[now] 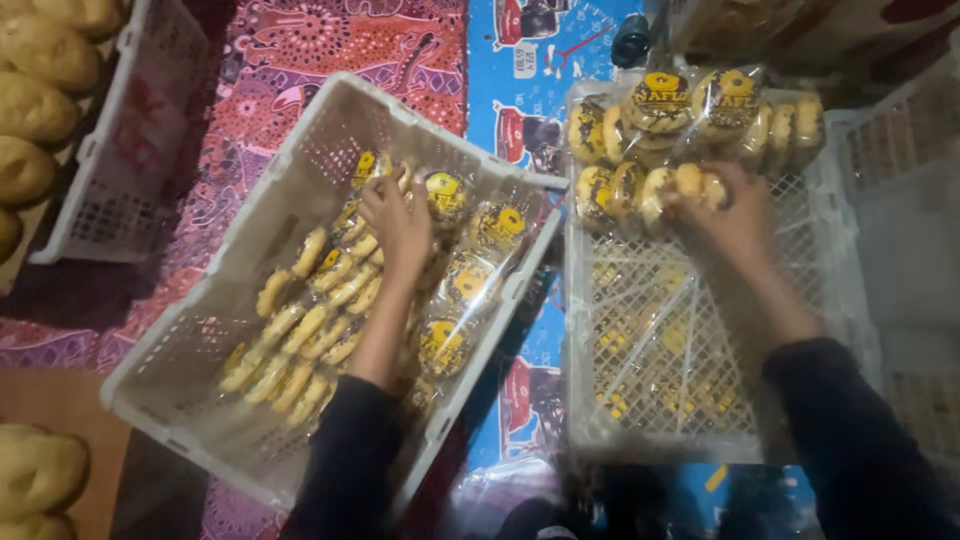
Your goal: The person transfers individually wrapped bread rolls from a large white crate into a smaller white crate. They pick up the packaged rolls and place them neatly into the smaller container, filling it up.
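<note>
Dark sleeves (345,460) come first. Our left hand (398,222) closes on a wrapped pastry pack (380,172) in the tilted left crate (200,330); our right hand (730,215) grips a pack (650,190) in the right crate's (580,380) far row.

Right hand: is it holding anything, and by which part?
The right hand grips a clear packet of buns by its near end, over the right crate. The left hand rests on packets in the left crate; grip unclear.
</note>
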